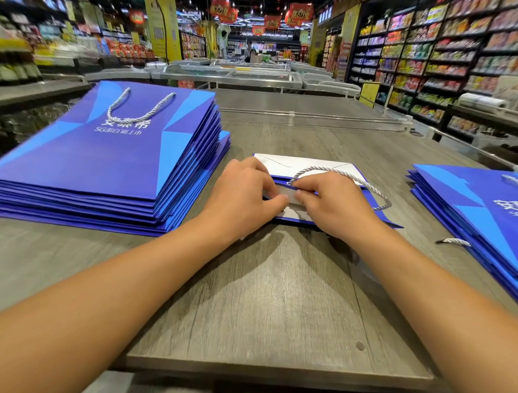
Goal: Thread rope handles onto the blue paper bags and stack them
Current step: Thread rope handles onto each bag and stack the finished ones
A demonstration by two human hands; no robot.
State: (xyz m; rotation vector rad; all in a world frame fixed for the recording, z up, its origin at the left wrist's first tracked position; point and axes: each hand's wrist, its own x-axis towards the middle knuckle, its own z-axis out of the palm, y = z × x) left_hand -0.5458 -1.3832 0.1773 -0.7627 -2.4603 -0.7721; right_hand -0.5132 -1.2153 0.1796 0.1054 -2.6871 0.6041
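Observation:
A flat blue paper bag (pixel 316 167) lies in the middle of the grey table, its white inside showing at the open mouth. My left hand (pixel 240 197) pinches the bag's near edge and holds the mouth open. My right hand (pixel 332 205) pinches the end of a silver-white rope handle (pixel 367 185) at the bag's edge; the rope loops over the white flap and down to the right. A tall stack of blue bags (pixel 108 161) with a rope handle (pixel 138 108) on top sits at the left.
A lower pile of blue bags (pixel 487 216) lies at the right, with a loose rope end (pixel 455 241) sticking out. The grey wooden table (pixel 271 299) stretches toward me. Glass freezer lids (pixel 246 75) and stocked shop shelves (pixel 441 54) stand beyond.

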